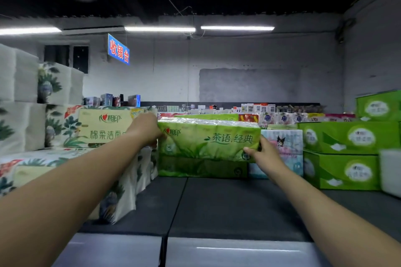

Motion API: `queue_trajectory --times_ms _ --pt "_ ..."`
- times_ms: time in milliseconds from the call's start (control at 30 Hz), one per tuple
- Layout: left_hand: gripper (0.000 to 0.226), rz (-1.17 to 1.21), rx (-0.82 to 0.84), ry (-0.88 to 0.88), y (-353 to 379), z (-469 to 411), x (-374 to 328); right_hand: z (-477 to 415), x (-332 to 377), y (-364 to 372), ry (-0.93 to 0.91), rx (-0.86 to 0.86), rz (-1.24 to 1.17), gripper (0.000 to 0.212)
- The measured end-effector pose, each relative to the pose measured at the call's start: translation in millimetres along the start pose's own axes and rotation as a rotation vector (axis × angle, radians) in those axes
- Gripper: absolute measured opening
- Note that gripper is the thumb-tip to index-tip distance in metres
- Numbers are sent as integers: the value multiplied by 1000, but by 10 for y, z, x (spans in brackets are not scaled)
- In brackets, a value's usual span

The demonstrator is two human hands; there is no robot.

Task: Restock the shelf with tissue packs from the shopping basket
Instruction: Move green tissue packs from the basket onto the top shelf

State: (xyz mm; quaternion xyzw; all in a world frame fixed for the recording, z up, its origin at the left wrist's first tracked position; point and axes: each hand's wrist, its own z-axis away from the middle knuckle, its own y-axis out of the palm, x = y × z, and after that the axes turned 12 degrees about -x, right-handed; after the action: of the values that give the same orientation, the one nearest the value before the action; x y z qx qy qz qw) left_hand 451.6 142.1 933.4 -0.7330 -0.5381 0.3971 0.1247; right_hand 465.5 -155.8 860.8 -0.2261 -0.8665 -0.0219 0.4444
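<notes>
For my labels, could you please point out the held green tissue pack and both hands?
green tissue pack (208, 140): head view, front face.
left hand (145, 129): head view, back of hand.
right hand (263, 155): head view, back of hand.

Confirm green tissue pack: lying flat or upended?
Flat: green tissue pack lies lengthwise over lower green pack, left hand and right hand gripping its ends.

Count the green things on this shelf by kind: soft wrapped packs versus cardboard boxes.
Green wrapped tissue packs: 3 (held pack, pack beneath, pack behind)
Green cartons: 3 (upper carton, middle carton, lower carton)
Total: 6
</notes>
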Motion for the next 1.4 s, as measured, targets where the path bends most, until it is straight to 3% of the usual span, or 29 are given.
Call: queue_trajectory --times_ms 233,467,767,967,1200,1400 --pt "28 -70 46 77 76 20 -12 113 -118 123 -33 128 172 36" --pt "9 125 54 -26 48 19 83 43 -191 117 -27 84 389 38" --pt "13 38 129 53 79 44 94 32 -206 77 -7 140 513 45" --pt "15 37 99 91 81 63 80 23 -204 74 18 178 477 49" --pt "17 199 40 178 80 82 56 0 -218 -12 129 250 337 61" --pt "16 296 24 161 69 90 58 -17 -198 -77 43 136 288 73"
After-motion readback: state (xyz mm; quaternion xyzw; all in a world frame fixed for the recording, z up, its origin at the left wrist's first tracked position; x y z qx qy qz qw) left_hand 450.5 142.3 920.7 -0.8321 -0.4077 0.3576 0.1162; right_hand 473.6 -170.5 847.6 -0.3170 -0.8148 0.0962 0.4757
